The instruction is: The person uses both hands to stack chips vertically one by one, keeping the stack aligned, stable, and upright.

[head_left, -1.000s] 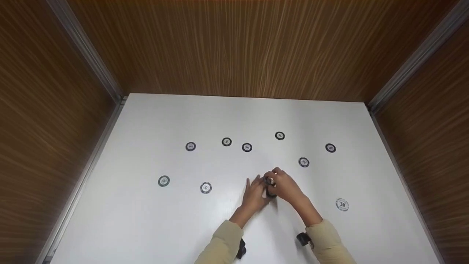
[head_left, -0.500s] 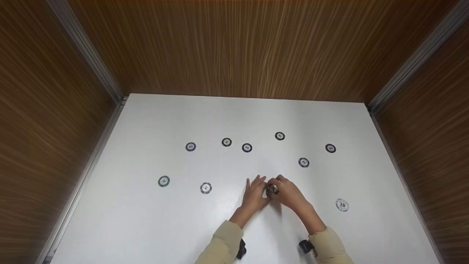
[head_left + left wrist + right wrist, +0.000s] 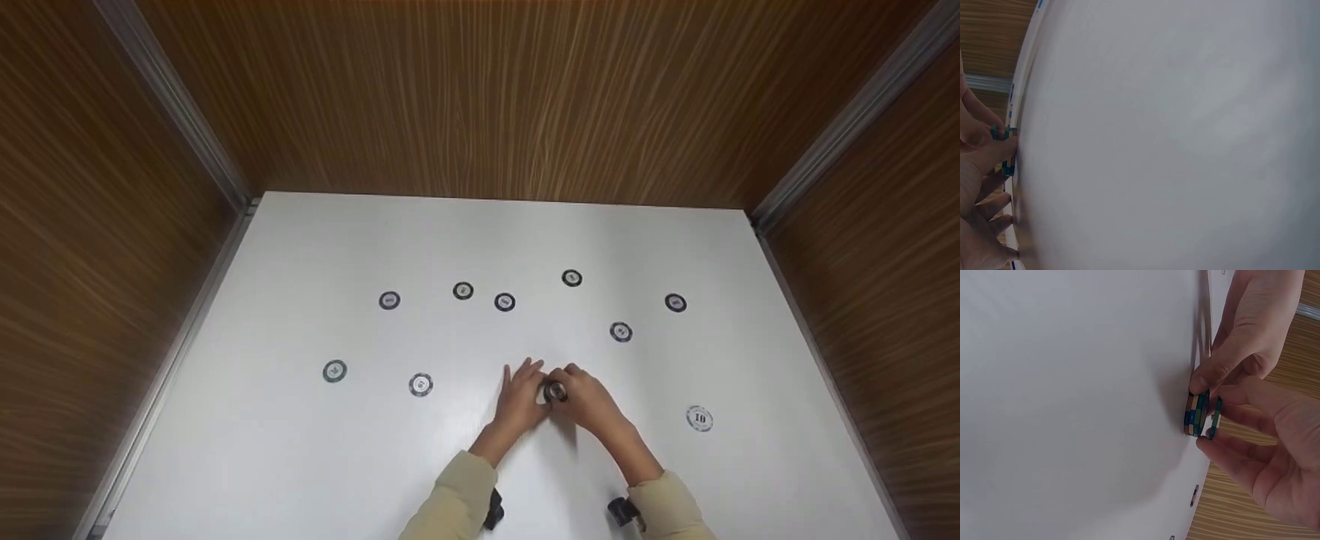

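Observation:
A short stack of poker chips [image 3: 1194, 415] stands on the white table near the middle. My left hand [image 3: 519, 399] rests on the table and steadies the stack between thumb and forefinger, its other fingers spread. Just above the stack, the fingertips of my right hand [image 3: 591, 399] pinch a single poker chip [image 3: 1216, 419], slightly tilted and with a small gap below it. From the head view the chip [image 3: 556, 391] covers most of the stack. In the left wrist view, my left hand [image 3: 982, 163] partly hides the chips at the left edge.
Single chips lie spread over the white table [image 3: 262, 450]: a green-edged chip [image 3: 334, 371] and a grey-edged chip [image 3: 421, 385] to the left, a white chip [image 3: 700, 418] to the right, several dark ones farther back. Wood-grain panels [image 3: 480, 97] enclose the table's back and sides.
My right hand has come down slightly toward me, bringing its chip from the stack's far edge to right over it. The left hand has stayed in place.

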`<state>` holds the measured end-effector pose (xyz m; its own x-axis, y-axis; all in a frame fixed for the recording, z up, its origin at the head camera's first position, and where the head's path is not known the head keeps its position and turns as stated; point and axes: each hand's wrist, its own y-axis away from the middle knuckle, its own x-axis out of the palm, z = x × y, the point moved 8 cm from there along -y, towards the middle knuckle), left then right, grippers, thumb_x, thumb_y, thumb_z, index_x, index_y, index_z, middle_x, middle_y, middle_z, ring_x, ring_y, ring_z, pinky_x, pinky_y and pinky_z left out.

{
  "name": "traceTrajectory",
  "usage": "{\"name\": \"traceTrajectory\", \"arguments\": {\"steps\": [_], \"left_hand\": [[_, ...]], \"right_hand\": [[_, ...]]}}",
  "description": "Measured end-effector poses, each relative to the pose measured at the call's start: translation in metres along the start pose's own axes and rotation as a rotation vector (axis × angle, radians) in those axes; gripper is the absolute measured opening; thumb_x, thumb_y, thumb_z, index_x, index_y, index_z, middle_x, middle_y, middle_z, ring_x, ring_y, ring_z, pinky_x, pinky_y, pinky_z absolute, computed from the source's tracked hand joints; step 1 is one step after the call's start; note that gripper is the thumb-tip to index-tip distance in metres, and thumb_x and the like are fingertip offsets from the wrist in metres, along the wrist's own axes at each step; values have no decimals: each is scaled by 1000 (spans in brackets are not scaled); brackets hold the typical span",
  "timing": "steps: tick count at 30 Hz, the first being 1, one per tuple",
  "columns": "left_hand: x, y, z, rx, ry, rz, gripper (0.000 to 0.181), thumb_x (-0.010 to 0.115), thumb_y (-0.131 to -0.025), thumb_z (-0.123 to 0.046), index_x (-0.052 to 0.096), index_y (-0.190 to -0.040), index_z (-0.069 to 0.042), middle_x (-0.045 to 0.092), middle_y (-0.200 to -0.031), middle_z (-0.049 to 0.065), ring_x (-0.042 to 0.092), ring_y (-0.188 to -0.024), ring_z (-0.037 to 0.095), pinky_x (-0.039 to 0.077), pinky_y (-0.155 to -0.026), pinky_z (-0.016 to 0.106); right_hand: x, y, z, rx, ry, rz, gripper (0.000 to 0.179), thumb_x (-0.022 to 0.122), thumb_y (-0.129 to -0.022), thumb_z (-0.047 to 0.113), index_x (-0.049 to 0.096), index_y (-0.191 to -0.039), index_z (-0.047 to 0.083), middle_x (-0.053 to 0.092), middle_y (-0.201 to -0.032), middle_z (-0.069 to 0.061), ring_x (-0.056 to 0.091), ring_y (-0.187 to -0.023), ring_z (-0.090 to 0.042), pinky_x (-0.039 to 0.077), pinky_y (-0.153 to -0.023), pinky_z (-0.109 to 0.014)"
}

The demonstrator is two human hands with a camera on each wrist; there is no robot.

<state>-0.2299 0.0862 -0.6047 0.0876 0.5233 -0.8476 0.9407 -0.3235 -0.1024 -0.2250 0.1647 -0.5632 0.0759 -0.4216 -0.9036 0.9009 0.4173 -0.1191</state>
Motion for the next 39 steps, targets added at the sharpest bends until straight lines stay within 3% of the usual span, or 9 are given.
{"name": "traceTrajectory", "arguments": {"steps": [10, 16, 25, 31, 39], "left_hand": [[-2, 2, -2, 19, 6, -20, 37, 75, -74, -26, 63, -106, -12, 51, -130, 6, 38, -126, 25, 19, -106, 53], [-3, 3, -2, 25, 9, -29, 36, 75, -74, -25, 63, -106, -11, 51, -130, 6, 38, -126, 25, 19, -106, 53], [-1, 2, -1, 19, 21, -25, 36, 76, -74, -24, 64, -105, -12, 52, -130, 7, 38, -127, 24, 18, -106, 53], [1, 1, 0, 3, 44, -4, 35, 77, -73, -24, 65, -103, -12, 51, -131, 7, 37, -127, 25, 16, -107, 52], [-1, 0, 2, -23, 70, 4, 37, 79, -70, -25, 64, -102, -13, 51, -130, 7, 37, -127, 25, 16, -107, 52]], "right_hand": [[9, 0, -4, 25, 68, 4, 39, 82, -62, 5, 66, -97, 3, 60, -86, -10, 60, -79, -24, 53, -71, -35], [10, 1, -5, 12, 56, -11, 36, 80, -64, 2, 65, -97, 4, 60, -86, -9, 60, -79, -25, 53, -70, -35], [12, 5, -9, 26, -9, 13, 33, 74, -73, 0, 62, -103, 6, 60, -94, -10, 60, -88, -27, 52, -78, -37], [15, 9, -14, 53, -7, 19, 41, 70, -73, -6, 54, -108, 6, 58, -97, -11, 59, -92, -29, 50, -84, -38], [18, 13, -25, 226, 18, 31, 42, 70, -75, -1, 52, -114, -1, 54, -97, -11, 57, -93, -29, 48, -87, -38]]}}
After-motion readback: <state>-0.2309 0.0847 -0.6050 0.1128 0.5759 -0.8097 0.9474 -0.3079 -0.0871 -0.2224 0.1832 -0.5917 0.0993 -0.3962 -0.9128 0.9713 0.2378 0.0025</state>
